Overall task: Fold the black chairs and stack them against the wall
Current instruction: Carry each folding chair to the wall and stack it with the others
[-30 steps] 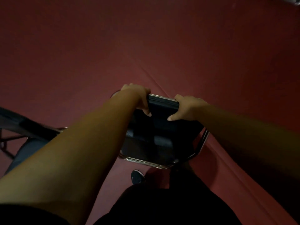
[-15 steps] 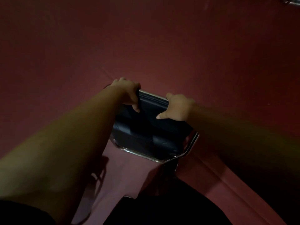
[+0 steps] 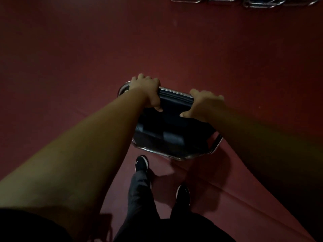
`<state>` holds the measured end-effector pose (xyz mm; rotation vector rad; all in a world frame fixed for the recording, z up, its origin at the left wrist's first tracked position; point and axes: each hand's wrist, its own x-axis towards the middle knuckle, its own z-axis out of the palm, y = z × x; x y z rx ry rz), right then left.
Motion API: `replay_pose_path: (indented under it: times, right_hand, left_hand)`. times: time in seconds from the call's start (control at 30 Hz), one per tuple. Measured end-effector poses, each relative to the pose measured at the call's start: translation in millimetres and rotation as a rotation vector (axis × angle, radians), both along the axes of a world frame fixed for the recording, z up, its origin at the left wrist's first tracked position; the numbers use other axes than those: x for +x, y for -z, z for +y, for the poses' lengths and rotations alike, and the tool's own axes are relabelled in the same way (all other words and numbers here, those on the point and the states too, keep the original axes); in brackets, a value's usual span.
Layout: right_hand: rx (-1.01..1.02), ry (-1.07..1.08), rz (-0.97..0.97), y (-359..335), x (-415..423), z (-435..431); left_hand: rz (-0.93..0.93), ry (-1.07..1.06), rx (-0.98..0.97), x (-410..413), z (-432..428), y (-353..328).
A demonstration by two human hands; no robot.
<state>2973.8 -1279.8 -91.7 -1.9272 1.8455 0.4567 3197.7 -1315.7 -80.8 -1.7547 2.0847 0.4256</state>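
A black folding chair [image 3: 171,130] with a chrome tube frame hangs in front of me over the red carpet, seen from above. My left hand [image 3: 148,89] grips the left end of its top edge, fingers curled over the far side, thumb on the near side. My right hand [image 3: 204,103] grips the right end the same way. The chair's chrome bottom bar shows just ahead of my feet. Chrome frames of other chairs [image 3: 258,1] lie along the top edge of the view.
Red carpet [image 3: 87,58] covers the floor, with a seam or fold running diagonally at the lower right. My black shoes [image 3: 141,163] and dark trousers are below the chair. The room is dim.
I have walked forward carrying the chair; the open chair at the left has left the view. Chrome chair frames have come into sight at the top. Both hands keep their hold.
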Motion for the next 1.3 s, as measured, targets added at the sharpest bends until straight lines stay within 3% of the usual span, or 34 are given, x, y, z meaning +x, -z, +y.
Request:
replay_pose_path:
  times: [0.3, 0.83, 1.03, 1.3]
  right_hand:
    - [-0.051, 0.006, 0.048, 4, 62, -63]
    - [0.016, -0.216, 0.112, -7, 189, -180]
    - [0.090, -0.218, 0.096, 3, 167, -224]
    - [0.313, -0.212, 0.020, 20, 81, -314]
  left_hand:
    - [0.073, 0.050, 0.037, 65, -77, 19]
    - [0.134, -0.256, 0.169, 190, -130, 28]
    - [0.127, -0.309, 0.204, 168, -163, 32]
    - [0.024, -0.393, 0.278, 68, -242, 38]
